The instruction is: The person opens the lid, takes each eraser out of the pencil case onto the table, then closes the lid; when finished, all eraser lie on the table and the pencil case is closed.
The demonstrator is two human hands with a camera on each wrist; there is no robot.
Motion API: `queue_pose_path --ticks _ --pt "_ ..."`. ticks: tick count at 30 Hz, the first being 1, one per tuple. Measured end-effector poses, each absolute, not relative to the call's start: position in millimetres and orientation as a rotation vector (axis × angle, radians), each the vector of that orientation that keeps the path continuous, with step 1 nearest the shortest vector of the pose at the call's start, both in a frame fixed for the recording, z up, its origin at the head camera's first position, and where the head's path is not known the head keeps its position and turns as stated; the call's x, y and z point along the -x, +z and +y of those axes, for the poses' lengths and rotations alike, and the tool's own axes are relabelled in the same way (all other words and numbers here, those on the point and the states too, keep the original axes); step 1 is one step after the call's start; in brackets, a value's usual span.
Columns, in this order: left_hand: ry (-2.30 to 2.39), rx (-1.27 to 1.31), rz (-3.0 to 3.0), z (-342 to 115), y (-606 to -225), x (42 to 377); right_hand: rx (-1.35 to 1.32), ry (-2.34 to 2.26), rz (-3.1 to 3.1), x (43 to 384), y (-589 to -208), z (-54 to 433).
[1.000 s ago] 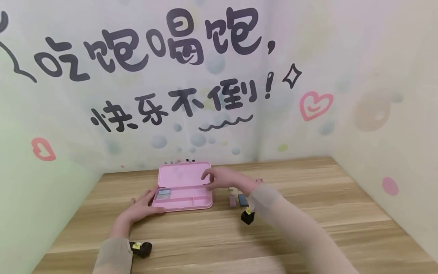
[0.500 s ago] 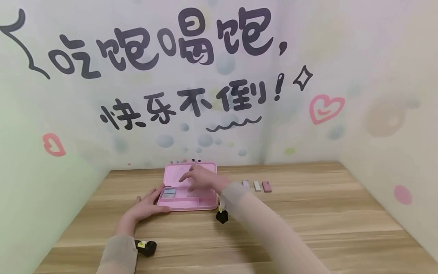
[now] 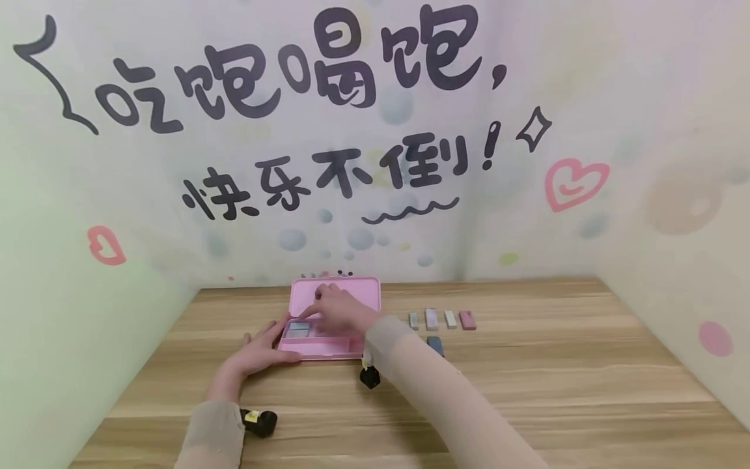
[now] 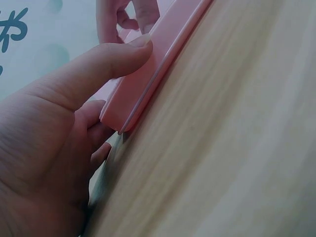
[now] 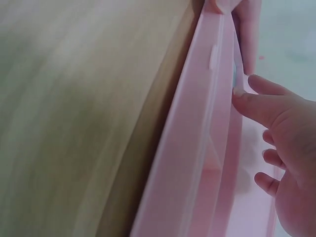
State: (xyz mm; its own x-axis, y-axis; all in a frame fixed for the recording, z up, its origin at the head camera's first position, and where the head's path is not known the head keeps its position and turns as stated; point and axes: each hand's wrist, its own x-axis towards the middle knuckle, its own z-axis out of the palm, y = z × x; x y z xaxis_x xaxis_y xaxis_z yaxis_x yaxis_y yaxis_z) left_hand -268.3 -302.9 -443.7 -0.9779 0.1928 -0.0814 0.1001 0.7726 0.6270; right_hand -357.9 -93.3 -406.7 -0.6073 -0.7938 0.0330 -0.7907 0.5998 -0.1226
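A pink pencil case (image 3: 319, 347) lies on the table with its lid raised at the back. My left hand (image 3: 258, 355) holds its left end, the thumb over the front wall and the fingers behind the end, as the left wrist view shows. Blue and grey eraser-like blocks (image 3: 299, 327) sit side by side in the left of the back compartment. Over that compartment is my right hand (image 3: 342, 311), its index finger reaching to the blocks. In the right wrist view, the thumb (image 5: 244, 98) is right at the tray's divider, the other fingers loosely bent, and nothing shows in its grasp.
Right of the case, several small blocks stand in a row, among them a white one (image 3: 450, 318) and a dark pink one (image 3: 467, 320). A dark blue block (image 3: 435, 345) lies nearer, partly behind the right sleeve. A printed wall (image 3: 515, 221) closes off the table's back.
My right hand has moved left, from the case's right end to the blocks in its left compartment. The left hand stays at the case. The head view has shifted slightly.
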Motion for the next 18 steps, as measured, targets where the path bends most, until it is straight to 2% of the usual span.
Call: queue_pose_path --ticks 18 --pt "0.999 -0.223 2.818 -303 -442 268 1.440 0.095 2.817 355 -413 -114"
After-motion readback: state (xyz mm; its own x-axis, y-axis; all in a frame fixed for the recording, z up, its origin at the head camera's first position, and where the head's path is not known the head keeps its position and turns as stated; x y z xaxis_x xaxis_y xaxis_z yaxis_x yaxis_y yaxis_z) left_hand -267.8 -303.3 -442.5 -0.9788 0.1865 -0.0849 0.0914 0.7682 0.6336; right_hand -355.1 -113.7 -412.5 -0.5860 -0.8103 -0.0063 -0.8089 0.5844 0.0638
